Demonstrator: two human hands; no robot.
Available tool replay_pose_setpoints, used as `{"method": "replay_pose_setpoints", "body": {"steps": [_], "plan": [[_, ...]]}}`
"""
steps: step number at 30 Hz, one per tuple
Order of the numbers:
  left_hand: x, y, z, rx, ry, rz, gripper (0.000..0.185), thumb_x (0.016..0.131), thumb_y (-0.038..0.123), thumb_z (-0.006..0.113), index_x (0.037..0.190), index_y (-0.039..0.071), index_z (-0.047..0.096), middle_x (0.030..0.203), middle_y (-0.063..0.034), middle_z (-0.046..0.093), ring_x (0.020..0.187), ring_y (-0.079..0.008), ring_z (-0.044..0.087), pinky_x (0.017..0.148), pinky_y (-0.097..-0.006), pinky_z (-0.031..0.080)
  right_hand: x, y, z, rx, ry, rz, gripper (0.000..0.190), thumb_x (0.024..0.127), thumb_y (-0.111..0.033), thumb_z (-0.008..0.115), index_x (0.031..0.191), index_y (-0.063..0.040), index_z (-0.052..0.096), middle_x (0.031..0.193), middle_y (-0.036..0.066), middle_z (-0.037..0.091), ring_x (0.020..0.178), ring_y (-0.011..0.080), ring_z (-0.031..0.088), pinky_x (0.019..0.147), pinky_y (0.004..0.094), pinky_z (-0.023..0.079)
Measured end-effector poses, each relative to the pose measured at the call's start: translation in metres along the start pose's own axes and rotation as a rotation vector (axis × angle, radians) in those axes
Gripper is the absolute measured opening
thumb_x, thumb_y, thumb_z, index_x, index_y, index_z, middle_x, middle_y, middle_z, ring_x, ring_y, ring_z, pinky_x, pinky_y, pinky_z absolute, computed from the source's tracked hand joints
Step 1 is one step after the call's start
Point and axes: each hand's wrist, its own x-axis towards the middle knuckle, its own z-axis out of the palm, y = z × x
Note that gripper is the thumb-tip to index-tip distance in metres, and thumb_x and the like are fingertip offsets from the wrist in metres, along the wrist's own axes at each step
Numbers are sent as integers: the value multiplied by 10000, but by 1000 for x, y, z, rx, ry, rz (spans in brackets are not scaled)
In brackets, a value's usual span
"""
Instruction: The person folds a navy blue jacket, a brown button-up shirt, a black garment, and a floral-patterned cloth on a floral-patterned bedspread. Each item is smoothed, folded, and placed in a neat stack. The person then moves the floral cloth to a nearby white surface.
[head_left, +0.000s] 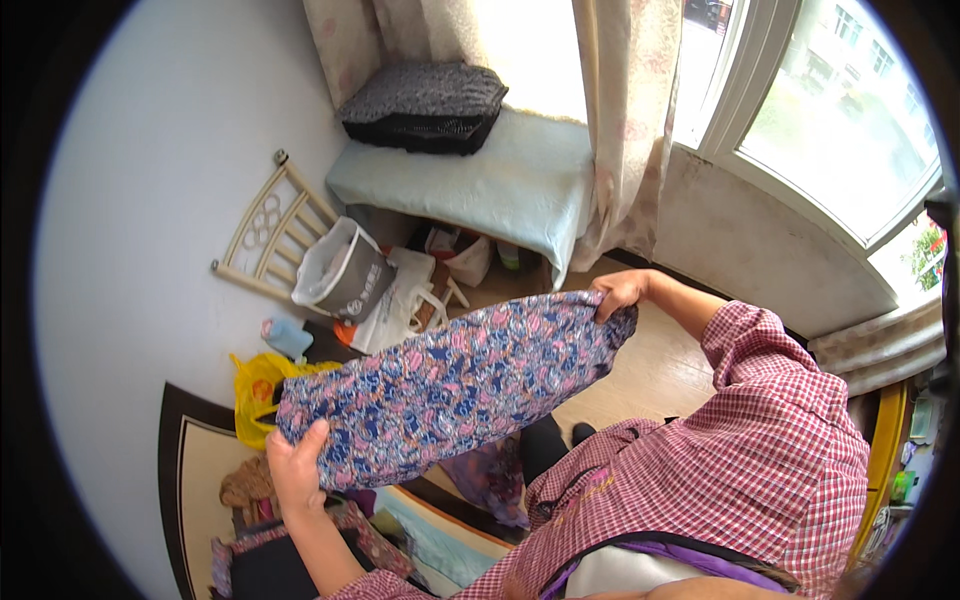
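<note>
A piece of floral-print cloth (450, 386) in blue, pink and white is stretched out in the air before me. Its lower left end is pinched in my left hand (296, 461), thumb on top. My right hand (621, 291) grips the upper right end, where the fabric gathers into a bunched dark edge. Between the two hands the cloth hangs nearly flat, with a few creases. What kind of garment or cover it is, I cannot tell. Part of the floor and the bed is hidden behind it.
A table with a pale blue cloth (480, 180) carries a dark folded textile bundle (424, 112). A metal chair (262, 240) holds a grey bucket (345, 274) by the wall. Yellow plastic bag (259, 386), white bag (401, 292) and bed with folded fabrics (442, 536) lie around. Curtains (630, 135) hang near the window.
</note>
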Motion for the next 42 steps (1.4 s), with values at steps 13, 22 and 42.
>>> {"method": "replay_pose_setpoints", "body": {"steps": [13,22,42], "plan": [[307,96,74,-190,-376,221,239,882,65,624,1109,-9,621,1008,-106,686,829,-179,677,726,-311,564,-70,-124,-119,325,458,-287,263,767,0,656,1020,71,661,949,121,708,798,187,682,783,301,559],[345,84,92,-181,-465,196,225,895,149,643,1087,31,634,996,-93,686,854,-192,679,726,-331,582,-89,-117,-92,156,699,-350,252,790,-21,649,1027,62,661,951,110,701,804,167,668,767,284,560],[395,110,66,314,-28,311,719,863,293,701,1404,-45,371,1407,-211,437,1293,-314,429,1032,-407,375,-40,-177,-114,44,1048,-230,287,779,-63,683,1056,12,668,989,90,688,885,201,645,828,329,508]]}}
